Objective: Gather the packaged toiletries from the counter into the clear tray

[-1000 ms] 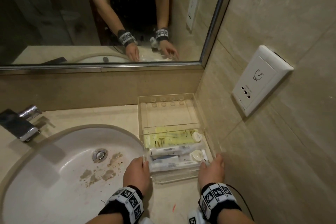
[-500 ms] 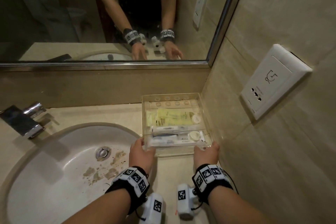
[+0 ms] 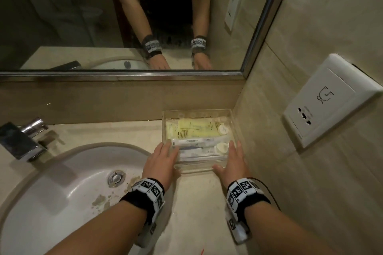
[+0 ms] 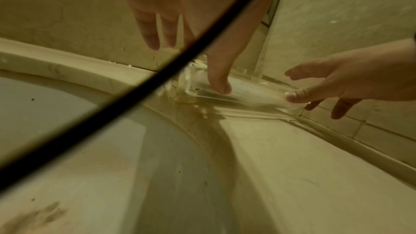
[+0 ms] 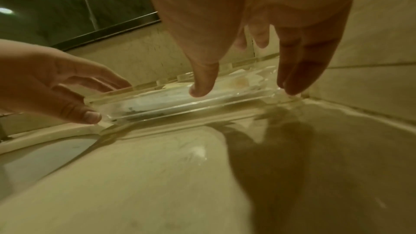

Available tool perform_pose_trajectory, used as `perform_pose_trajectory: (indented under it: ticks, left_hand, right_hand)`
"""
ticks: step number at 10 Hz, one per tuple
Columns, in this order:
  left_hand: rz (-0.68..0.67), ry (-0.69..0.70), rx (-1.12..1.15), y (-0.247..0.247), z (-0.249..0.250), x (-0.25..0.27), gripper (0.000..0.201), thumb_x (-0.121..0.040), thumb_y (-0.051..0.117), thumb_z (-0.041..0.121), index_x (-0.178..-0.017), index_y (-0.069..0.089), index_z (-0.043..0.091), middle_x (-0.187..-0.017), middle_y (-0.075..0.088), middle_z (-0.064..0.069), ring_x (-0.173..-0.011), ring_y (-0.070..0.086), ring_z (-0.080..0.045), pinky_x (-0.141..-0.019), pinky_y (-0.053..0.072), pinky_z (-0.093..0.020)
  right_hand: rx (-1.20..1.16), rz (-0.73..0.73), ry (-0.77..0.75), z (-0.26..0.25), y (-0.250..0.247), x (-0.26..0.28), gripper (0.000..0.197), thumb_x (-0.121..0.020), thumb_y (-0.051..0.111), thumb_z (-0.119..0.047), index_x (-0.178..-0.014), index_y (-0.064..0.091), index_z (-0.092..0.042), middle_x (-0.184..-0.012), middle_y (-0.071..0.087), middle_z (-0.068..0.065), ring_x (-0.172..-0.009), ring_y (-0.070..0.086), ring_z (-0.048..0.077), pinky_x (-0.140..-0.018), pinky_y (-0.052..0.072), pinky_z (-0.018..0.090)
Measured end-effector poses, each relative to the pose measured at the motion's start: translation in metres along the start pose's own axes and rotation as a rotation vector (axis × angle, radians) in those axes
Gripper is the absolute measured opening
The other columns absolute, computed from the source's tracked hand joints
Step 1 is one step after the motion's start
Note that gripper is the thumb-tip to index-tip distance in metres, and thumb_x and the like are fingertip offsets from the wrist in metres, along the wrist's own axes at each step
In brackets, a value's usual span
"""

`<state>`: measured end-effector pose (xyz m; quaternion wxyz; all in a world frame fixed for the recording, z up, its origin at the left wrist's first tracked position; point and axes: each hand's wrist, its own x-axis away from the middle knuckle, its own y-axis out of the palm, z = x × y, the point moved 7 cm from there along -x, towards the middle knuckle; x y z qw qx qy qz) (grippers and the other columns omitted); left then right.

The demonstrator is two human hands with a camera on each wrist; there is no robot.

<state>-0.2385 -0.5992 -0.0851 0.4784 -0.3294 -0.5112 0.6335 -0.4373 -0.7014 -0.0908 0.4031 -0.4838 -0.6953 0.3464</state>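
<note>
Clear tray (image 3: 235,130) sat at centre right of the head view, in the counter (image 3: 192,203) corner. It held yellow sachets (image 3: 192,129) at the back, white packets (image 3: 194,147) in front, round white lids (image 3: 221,147) at right. Left hand (image 3: 160,161) and right hand (image 3: 233,163) lay with straight fingers against its near corners. Only the wrist views showed both thumbs touching the front wall. Sink (image 3: 62,192) occupied lower left.

We see the tray (image 3: 236,128) on the worktop (image 3: 192,209), just right of the sink (image 3: 62,182). Yellow and white packets (image 3: 192,130) lie inside it. Our left hand (image 3: 160,163) and right hand (image 3: 233,162) flank the tray's near corners, fingers (image 3: 165,147) straight.
</note>
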Motion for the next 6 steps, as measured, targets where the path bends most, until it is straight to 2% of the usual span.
perform_pose_trajectory:
  ticks: [1, 2, 3, 4, 5, 6]
  left_hand:
    - [0.041, 0.027, -0.066, -0.003, 0.001, -0.01, 0.052, -0.085, 0.067, 0.024, -0.133, 0.047, 0.026, -0.147, 0.043, -0.002, -0.134, 0.036, -0.025, -0.105, 0.041, -0.036]
    - [0.052, 0.023, -0.12, -0.007, 0.002, -0.02, 0.039, -0.088, 0.064, 0.025, -0.125, 0.051, 0.025, -0.132, 0.05, 0.0, -0.12, 0.045, -0.026, -0.094, 0.046, -0.034]
    - [0.035, 0.006, -0.138, -0.007, 0.002, -0.023, 0.038, -0.088, 0.062, 0.017, -0.123, 0.05, 0.024, -0.126, 0.051, -0.001, -0.112, 0.046, -0.026, -0.089, 0.047, -0.033]
    - [0.014, 0.001, -0.114, -0.004, 0.003, -0.019, 0.039, -0.087, 0.061, 0.011, -0.122, 0.05, 0.024, -0.127, 0.05, 0.0, -0.111, 0.045, -0.025, -0.086, 0.048, -0.032]
    - [-0.007, 0.01, -0.051, -0.009, 0.002, -0.019, 0.039, -0.09, 0.057, 0.01, -0.126, 0.049, 0.024, -0.133, 0.046, 0.001, -0.119, 0.041, -0.024, -0.091, 0.048, -0.033]
    - [-0.094, 0.043, 0.03, -0.019, -0.001, -0.006, 0.041, -0.093, 0.055, 0.029, -0.133, 0.049, 0.022, -0.145, 0.041, 0.0, -0.131, 0.036, -0.022, -0.105, 0.042, -0.037]
  right_hand:
    - [0.028, -0.025, -0.006, -0.007, -0.002, -0.007, 0.092, -0.082, 0.07, -0.037, -0.151, 0.009, -0.026, -0.16, -0.008, -0.009, -0.143, 0.023, 0.032, -0.111, 0.033, 0.045]
    - [0.09, -0.041, -0.01, -0.017, -0.002, -0.012, 0.083, -0.088, 0.063, -0.039, -0.151, 0.012, -0.018, -0.161, -0.007, -0.004, -0.134, 0.04, 0.029, -0.1, 0.044, 0.038]
    - [0.158, -0.042, -0.004, -0.021, -0.007, -0.014, 0.076, -0.091, 0.059, -0.04, -0.149, 0.017, -0.012, -0.161, -0.005, 0.002, -0.123, 0.051, 0.028, -0.092, 0.048, 0.036]
    - [0.21, -0.049, -0.027, -0.021, -0.008, -0.015, 0.076, -0.089, 0.059, -0.045, -0.147, 0.021, -0.012, -0.16, 0.0, 0.004, -0.12, 0.053, 0.028, -0.091, 0.05, 0.036]
    - [0.218, -0.032, -0.016, -0.027, -0.013, -0.011, 0.074, -0.09, 0.058, -0.044, -0.146, 0.022, -0.011, -0.16, 0.001, 0.006, -0.12, 0.053, 0.029, -0.092, 0.05, 0.037]
    - [0.155, 0.034, -0.035, -0.043, -0.017, 0.008, 0.066, -0.092, 0.057, -0.034, -0.145, 0.024, -0.012, -0.158, 0.005, 0.004, -0.124, 0.048, 0.026, -0.095, 0.049, 0.035]
